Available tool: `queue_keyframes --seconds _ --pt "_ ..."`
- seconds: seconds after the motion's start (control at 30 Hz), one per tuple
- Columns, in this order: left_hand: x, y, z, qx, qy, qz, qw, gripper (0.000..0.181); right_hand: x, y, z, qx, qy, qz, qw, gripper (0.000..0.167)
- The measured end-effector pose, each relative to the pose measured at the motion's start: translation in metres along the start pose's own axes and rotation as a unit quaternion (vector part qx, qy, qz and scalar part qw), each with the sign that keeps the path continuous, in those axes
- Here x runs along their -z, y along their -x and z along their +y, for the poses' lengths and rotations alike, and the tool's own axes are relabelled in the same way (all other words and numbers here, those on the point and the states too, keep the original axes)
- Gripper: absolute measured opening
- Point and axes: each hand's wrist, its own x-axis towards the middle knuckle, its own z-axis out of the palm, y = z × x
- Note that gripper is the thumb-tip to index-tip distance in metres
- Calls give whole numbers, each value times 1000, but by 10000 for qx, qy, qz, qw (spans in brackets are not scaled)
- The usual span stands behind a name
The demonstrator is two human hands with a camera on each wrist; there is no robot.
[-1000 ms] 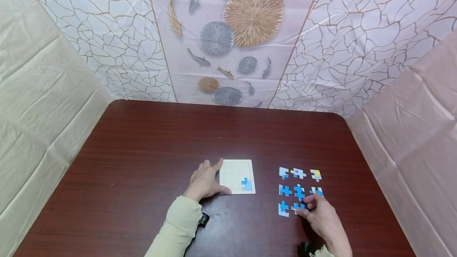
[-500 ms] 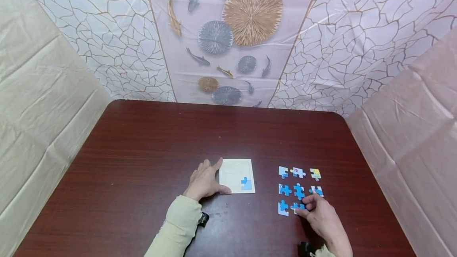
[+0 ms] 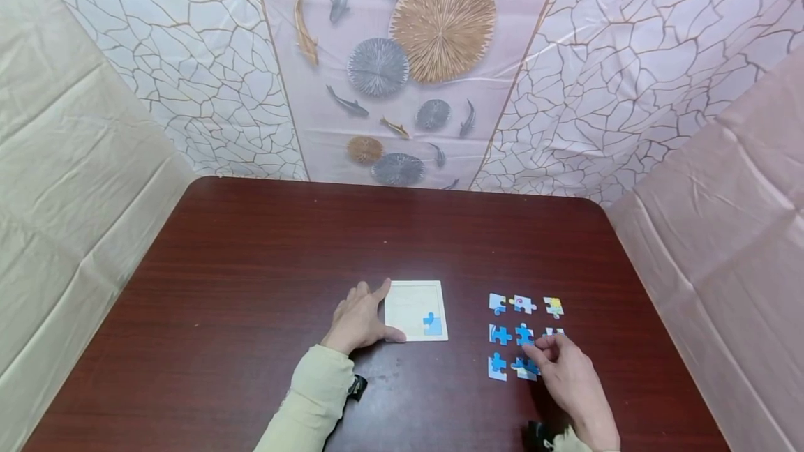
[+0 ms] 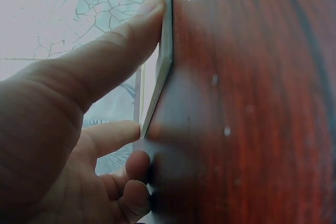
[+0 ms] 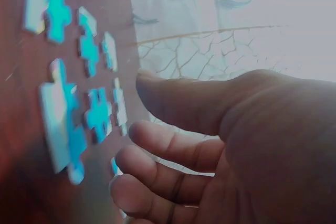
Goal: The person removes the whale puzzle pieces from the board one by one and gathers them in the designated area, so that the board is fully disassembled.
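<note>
A square, pale puzzle board [image 3: 411, 302] lies on the table, one light-blue corner piece [image 3: 433, 326] set in its near right corner. My left hand [image 3: 358, 319] holds the board's left side between thumb and index finger; in the left wrist view the thumb rests along the board's edge [image 4: 166, 40]. At the right, my right hand [image 3: 570, 368] hovers over loose jigsaw pieces, its thumb and fingers apart. Below its fingertips is a blue-and-white piece [image 3: 525, 370], seen close in the right wrist view. Behind the fingers, another piece [image 3: 554, 331] is partly hidden.
Several more jigsaw pieces lie in rough rows, including a yellow-patterned one [image 3: 554, 307] at the back right and a blue one [image 3: 497, 367] at the near left. The dark red table [image 3: 283, 250] meets patterned cloth [image 3: 402, 89] at its back and sides.
My right hand has let go of the near middle jigsaw piece and risen slightly, uncovering more of it. My left hand and the board stay in place.
</note>
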Motion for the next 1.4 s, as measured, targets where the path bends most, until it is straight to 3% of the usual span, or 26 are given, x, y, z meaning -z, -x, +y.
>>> queue_keyframes --seconds 0.13,0.3,0.57,0.87,1.07,1.4 --pt "0 0 0 0 15 -1 10000 112 1 -1 -13 130 -51 -2 9999 48" --pt "0 0 -1 -19 20 6 10000 112 -4 0 -35 599 -42 -19 9982 47" --pt "0 1 -1 -36 51 25 10000 112 -34 3 -68 1420 -93 267 9895 32" --pt "1 1 0 -7 60 3 10000 111 -68 -1 -96 1816 446 409 9815 41" --pt "0 1 -1 -35 49 -49 10000 110 -80 -4 -104 2118 778 364 9735 49" --pt "1 1 -1 -75 0 17 10000 110 -91 -5 -106 2614 914 456 9598 44"
